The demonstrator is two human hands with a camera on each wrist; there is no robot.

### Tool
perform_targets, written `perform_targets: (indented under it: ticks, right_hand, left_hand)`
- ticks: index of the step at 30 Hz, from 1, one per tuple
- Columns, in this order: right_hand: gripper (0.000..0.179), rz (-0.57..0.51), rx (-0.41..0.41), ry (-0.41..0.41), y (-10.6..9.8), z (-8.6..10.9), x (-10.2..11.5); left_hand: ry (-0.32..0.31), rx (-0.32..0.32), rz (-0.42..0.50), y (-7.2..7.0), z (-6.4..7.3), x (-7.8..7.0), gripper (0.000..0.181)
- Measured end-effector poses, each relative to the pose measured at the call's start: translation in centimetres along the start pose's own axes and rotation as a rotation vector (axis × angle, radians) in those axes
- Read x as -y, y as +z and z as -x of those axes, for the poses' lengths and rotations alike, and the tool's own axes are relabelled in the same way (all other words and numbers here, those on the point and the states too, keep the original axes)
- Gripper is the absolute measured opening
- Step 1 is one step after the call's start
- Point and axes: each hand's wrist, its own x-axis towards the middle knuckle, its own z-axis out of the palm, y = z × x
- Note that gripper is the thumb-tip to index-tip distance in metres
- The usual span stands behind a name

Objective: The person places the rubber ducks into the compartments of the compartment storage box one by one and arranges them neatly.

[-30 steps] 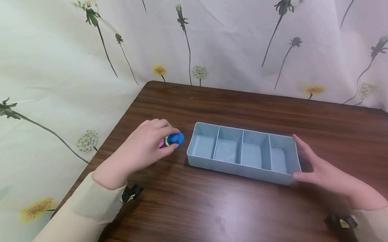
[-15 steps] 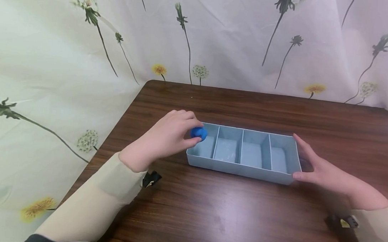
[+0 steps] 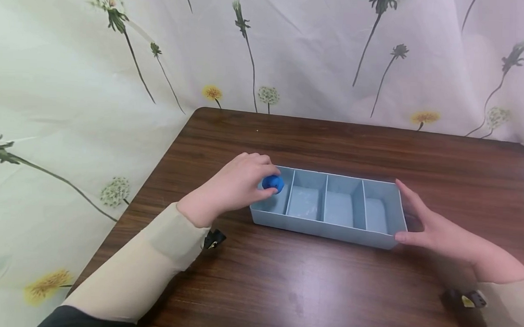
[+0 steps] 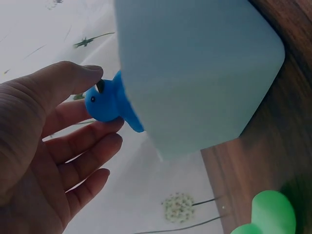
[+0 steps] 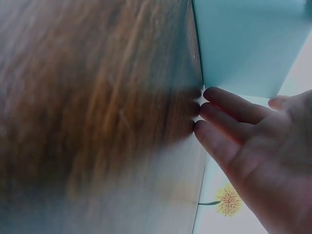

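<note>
Head view: back upward, the left hand (image 3: 239, 182) pinches a blue toy (image 3: 273, 184) between thumb and fingers at the leftmost compartment of a pale blue four-part tray (image 3: 320, 229), while the right hand (image 3: 433, 232) spreads thumb and index finger against the tray's right end. Left wrist view: thumb and fingers hold the toy's head, its lower body hidden behind the tray's wall. Right wrist view: that hand's fingers extend loosely, grasping nothing, tips at the wooden table (image 5: 122, 97).

Blue toy (image 4: 103, 105), pale blue tray (image 3: 324, 231), brown wood-grained table (image 3: 262, 284), white dandelion-print cloth (image 3: 309, 64), cream sleeves (image 3: 154, 261)
</note>
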Motion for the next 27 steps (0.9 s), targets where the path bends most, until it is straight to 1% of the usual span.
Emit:
perform_targets:
  ticks: [5,13,20,23,27]
  right_hand:
    - [0.109,-0.026,0.006,0.003,0.1,0.0,-0.1]
    - [0.11,-0.02,0.011,0.003,0.1,0.0,0.0]
    - [0.11,-0.045,0.028,0.039,0.0,0.0,-0.1]
    - [0.11,-0.036,0.024,0.028,0.0,0.0,-0.2]
    - [0.11,-0.018,0.018,0.012,0.0,0.0,-0.3]
  left_hand:
    - [0.023,0.002,-0.013,0.6,-0.1,-0.1,0.026]
    - [0.026,0.028,-0.003,1.3,-0.4,-0.3,0.027]
    - [-0.015,0.077,-0.007,1.7,-0.7,-0.7,0.032]
    - [-0.038,0.097,-0.014,1.9,-0.8,-0.8,0.033]
    - [-0.049,0.108,-0.015,2.0,-0.9,-0.8,0.034]
